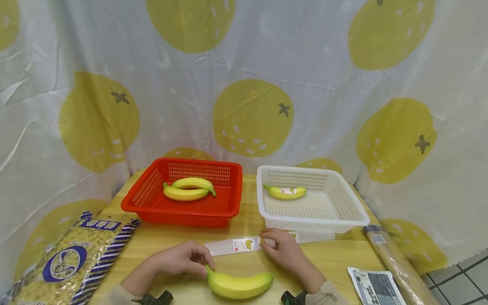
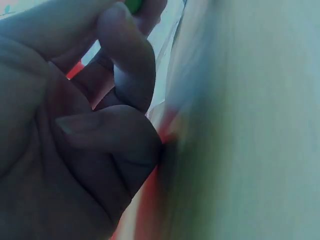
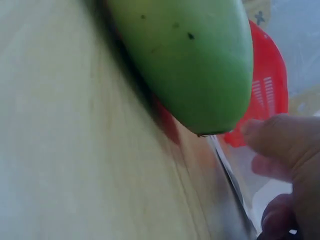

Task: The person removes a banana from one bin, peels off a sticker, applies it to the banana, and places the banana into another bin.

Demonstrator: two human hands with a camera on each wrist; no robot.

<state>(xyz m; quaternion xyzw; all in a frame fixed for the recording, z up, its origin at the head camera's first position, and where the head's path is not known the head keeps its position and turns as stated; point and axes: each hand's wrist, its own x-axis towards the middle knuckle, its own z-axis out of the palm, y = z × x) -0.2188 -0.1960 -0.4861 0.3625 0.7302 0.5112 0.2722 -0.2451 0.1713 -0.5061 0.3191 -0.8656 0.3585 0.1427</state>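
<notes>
By its stem my left hand (image 1: 187,259) pinches a yellow-green toy-like banana (image 1: 240,286), which lies along the table's front. In the left wrist view the green stem end (image 2: 133,5) shows between thumb and finger. My right hand (image 1: 286,250) is behind the banana, its thumb and forefinger pinching a banana-print sticker on a pale backing strip (image 1: 221,248). Another printed sticker (image 1: 245,244) sits on the strip to the left. The right wrist view has the banana's blunt end (image 3: 200,75) close by, apart from the right thumb (image 3: 272,135).
Two bananas lie in a red basket (image 1: 175,216) at the back left. A white basket (image 1: 312,222) holds a stickered banana (image 1: 286,192). A pasta bag (image 1: 68,258) borders the left side; a long clear-wrapped packet (image 1: 396,262) and a small pouch (image 1: 375,286) lie right.
</notes>
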